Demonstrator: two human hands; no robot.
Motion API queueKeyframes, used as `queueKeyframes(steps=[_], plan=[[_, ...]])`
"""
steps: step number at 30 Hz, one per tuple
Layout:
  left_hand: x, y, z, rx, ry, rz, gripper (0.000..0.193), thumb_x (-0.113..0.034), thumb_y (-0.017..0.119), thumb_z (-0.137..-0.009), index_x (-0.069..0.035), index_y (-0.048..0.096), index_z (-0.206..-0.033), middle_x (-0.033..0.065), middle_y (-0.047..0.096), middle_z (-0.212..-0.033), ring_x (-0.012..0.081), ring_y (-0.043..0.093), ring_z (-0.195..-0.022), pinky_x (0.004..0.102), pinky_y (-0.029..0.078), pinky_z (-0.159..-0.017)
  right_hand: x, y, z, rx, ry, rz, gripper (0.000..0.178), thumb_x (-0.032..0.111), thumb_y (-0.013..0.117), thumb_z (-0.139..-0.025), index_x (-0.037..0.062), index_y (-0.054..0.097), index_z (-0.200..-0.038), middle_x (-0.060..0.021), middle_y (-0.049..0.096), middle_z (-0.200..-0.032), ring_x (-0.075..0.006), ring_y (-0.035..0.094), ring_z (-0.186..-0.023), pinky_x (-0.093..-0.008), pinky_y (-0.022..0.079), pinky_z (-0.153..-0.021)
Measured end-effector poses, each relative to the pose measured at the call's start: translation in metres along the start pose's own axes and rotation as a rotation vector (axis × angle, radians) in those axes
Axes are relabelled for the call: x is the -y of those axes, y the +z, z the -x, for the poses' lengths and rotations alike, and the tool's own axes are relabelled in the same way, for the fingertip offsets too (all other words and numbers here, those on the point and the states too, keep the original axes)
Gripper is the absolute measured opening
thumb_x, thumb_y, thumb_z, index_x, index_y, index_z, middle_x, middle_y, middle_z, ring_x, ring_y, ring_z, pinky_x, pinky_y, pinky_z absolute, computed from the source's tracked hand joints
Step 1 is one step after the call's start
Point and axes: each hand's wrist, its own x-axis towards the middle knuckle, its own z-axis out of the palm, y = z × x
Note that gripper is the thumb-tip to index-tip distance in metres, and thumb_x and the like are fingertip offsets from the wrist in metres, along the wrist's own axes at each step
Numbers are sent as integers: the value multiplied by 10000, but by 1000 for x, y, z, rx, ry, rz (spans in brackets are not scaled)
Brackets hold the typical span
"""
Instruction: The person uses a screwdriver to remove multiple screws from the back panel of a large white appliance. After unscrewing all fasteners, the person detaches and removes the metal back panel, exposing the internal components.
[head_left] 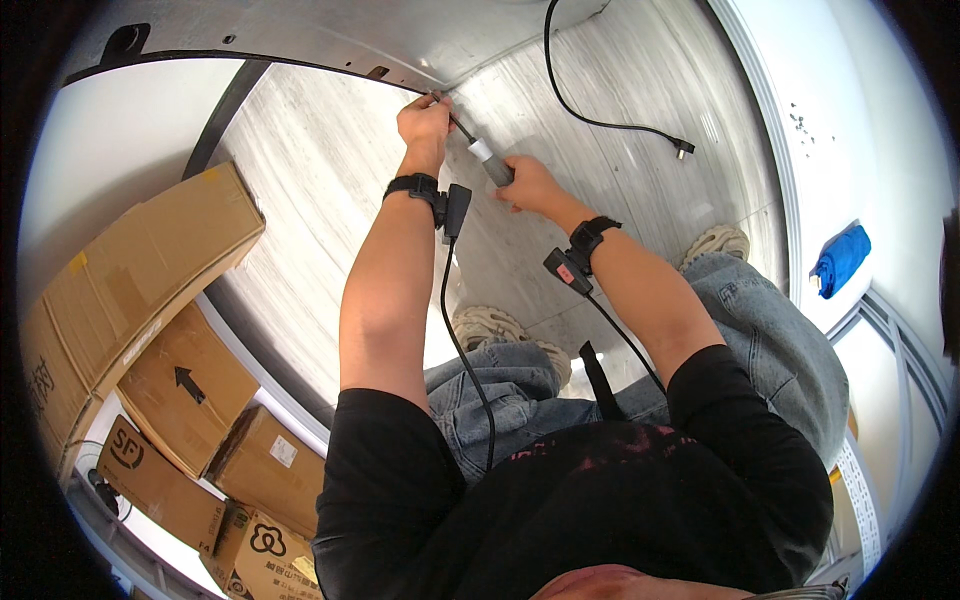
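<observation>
My right hand point(533, 187) is wrapped around the end of a screwdriver point(489, 160) with a grey handle and a white collar. Its thin shaft points up and left toward the lower edge of a large grey metal panel point(330, 35). At that edge, near the panel's corner, my left hand point(425, 120) is closed with its fingertips pinched by the screwdriver's tip. Whatever lies between those fingertips is too small to make out. A wrist strap with a small black device and cable sits on each forearm.
A black power cord point(590, 121) with a plug lies on the pale wood-look floor point(330, 150) at the far right. Cardboard boxes point(180, 385) are stacked at the left. A blue folded bundle point(843, 260) rests on a white surface at the right.
</observation>
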Motion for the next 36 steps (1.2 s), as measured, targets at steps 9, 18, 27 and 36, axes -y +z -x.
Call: queueKeyframes(steps=[9,18,27,36], plan=[[-4,-3,-3,56,-33,-9,159,-64,687,-810,-4,636,-949,50,638,-745,117,585,-567,242,458,-469,-13,14,-14,39,-73,-235,582,93,714,-730,-25,410,-1212,-116,587,-918,-183,618,-708,-296,519,-551],[0,-8,0,89,-44,11,143,-79,657,-835,-45,631,-971,40,649,-799,125,616,-619,242,465,-515,7,16,-1,99,-71,146,559,68,730,-703,-40,456,-1178,-143,606,-965,-223,612,-789,-328,529,-553],[-4,-11,7,95,-95,50,143,-60,597,-876,-40,612,-1017,50,646,-812,131,632,-641,232,487,-476,-1,17,15,-29,66,-294,457,115,690,-761,-26,482,-1143,-117,563,-977,-211,590,-797,-362,550,-605],[-7,-14,20,178,-105,261,137,-96,538,-911,-19,585,-1014,61,646,-862,156,650,-693,240,496,-513,-8,7,15,-12,-15,-42,565,137,746,-724,-34,421,-1154,-137,567,-929,-182,585,-797,-305,509,-559]])
